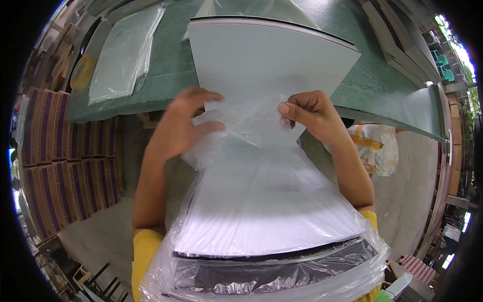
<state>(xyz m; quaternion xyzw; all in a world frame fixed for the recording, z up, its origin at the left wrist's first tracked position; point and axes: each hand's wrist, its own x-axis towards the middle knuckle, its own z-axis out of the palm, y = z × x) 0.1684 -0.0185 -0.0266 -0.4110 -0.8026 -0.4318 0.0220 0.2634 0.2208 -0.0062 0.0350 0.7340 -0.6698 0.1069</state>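
Note:
A stack of white sheets [266,216] lies toward me inside a clear plastic bag [372,259], with dark layers at its near edge. The bag's crumpled far end [251,121] rises between my hands. My right hand [309,115] is closed, pinching this plastic between thumb and fingers. My left hand [188,121], blurred by motion, is open beside the plastic, thumb and fingers apart. Just beyond both hands, a pale grey-white board stack [266,55] with a dark far edge lies on the green table and overhangs its near edge.
On the green table [176,63] lie plastic-wrapped white sheets [126,50] and a yellow tape roll [83,72] at left. Long boards [397,45] lie at right. Brown cartons [70,186] are stacked at left. A stuffed plastic sack [380,151] sits on the floor at right.

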